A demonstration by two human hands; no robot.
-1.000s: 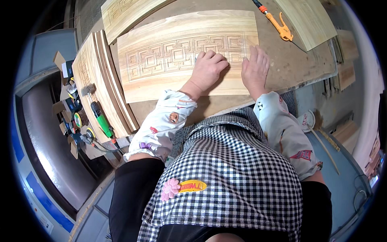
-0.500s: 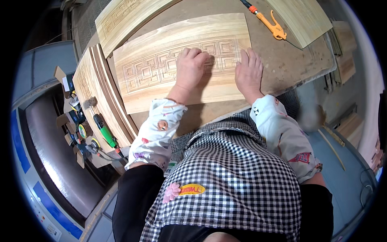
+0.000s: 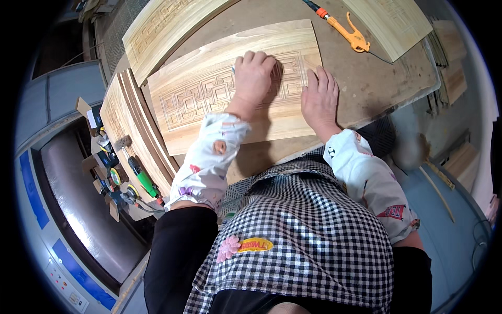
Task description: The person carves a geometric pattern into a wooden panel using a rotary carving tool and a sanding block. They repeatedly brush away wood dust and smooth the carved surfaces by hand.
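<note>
On the brown surface [image 3: 384, 86], the pale carved wooden panel [image 3: 209, 94] is best steadied by the right hand [image 3: 320, 98], fingers outstretched, and pressed evenly by the left hand [image 3: 253, 78], fingers curled, any pinch hidden. Leftward, room is limited by stacked wooden boards [image 3: 125, 115]; beyond, an orange air gun [image 3: 346, 33] is seen.

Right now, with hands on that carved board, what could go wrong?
The right hand lies at the right edge of the carved board, so a finger might catch a splinter. The left sleeve looks close to the green-and-black tool on the stacked boards, so it could perhaps bump it.
</note>
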